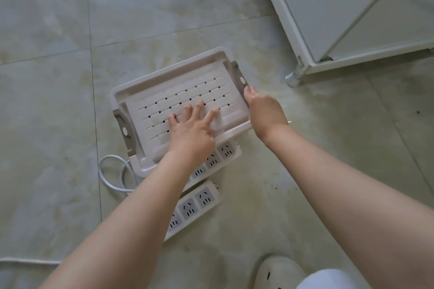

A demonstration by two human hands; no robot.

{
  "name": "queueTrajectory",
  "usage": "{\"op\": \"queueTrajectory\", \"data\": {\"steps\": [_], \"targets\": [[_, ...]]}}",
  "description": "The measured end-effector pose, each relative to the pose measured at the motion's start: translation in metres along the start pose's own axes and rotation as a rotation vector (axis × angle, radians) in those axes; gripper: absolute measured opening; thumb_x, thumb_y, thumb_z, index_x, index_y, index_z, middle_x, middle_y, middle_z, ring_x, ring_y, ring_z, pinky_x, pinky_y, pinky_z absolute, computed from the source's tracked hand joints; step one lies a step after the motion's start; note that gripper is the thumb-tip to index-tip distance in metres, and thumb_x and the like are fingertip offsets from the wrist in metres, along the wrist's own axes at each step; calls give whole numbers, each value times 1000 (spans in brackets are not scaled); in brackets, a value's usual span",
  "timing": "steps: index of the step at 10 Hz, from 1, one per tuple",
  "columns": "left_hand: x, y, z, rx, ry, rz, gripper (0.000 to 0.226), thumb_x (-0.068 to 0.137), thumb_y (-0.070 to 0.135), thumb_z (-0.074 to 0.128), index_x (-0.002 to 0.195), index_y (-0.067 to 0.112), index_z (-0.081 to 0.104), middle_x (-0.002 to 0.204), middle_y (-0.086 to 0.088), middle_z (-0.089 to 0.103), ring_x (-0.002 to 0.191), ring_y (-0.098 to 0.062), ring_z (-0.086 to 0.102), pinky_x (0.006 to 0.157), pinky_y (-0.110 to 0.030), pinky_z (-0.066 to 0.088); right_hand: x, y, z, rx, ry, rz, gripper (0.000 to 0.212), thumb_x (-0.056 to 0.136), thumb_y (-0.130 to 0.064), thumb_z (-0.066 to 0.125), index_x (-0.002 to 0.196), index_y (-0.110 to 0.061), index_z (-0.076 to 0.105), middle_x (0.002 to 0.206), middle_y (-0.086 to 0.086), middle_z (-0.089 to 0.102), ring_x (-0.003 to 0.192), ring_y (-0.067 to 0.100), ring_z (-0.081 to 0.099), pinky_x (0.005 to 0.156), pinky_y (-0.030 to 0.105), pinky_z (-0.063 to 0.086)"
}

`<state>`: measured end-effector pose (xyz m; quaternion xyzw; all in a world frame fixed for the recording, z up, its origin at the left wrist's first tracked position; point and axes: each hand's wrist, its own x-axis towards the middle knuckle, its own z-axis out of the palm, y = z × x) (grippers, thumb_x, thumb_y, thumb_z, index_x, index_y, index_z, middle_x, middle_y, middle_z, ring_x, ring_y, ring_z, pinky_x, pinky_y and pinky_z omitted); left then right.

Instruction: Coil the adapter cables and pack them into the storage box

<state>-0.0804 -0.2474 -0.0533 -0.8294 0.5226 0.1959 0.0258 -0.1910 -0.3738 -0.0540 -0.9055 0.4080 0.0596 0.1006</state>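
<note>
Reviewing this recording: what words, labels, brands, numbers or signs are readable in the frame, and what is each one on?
No readable text anywhere in the head view.
White slatted plastic storage box lid: no lettering visible.
Grey side latch: only a plain pale round dot, no print.
White power strip beside the box: socket holes only, no legible marking.
Nearer white power strip: socket holes only; any print is too small to read.

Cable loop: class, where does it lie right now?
In the head view the cable loop lies on the floor left of centre, beside the box's near left corner, with the power strips to its right.
</note>
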Motion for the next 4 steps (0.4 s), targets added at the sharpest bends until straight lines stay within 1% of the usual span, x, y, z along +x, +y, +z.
{"op": "queueTrajectory", "data": {"steps": [1,2,3,4], "targets": [[0,1,-2,18,-5,-4,50,94,27,37,140,39,22,156,2,4,142,-23,4,109,-52,14,1,-2,-5,-80,-44,-10,58,84,14,31,140,1,27,135,15,43,105,35,56,78,38,42],[-2,3,-5,51,0,1,48,96,28,35,141,37,21,156,0,4,142,-25,5,108,-52,16,-2,1,-9,-26,-106,-2,60,86,11,31,144,-2,21,144,11,35,117,32,50,85,37,42],[-4,1,-10,96,-7,24,47,97,27,37,141,32,24,154,-4,10,138,-27,15,104,-49,25,-13,0,-10,24,-220,18,57,91,1,34,145,-3,15,152,10,19,132,29,33,99,38,36],[-5,0,-20,109,-38,59,47,93,17,43,138,25,32,145,-7,27,128,-27,31,98,-42,35,-19,1,-22,49,-232,41,43,94,-8,40,135,-5,30,140,13,31,126,31,36,97,40,37]]}}
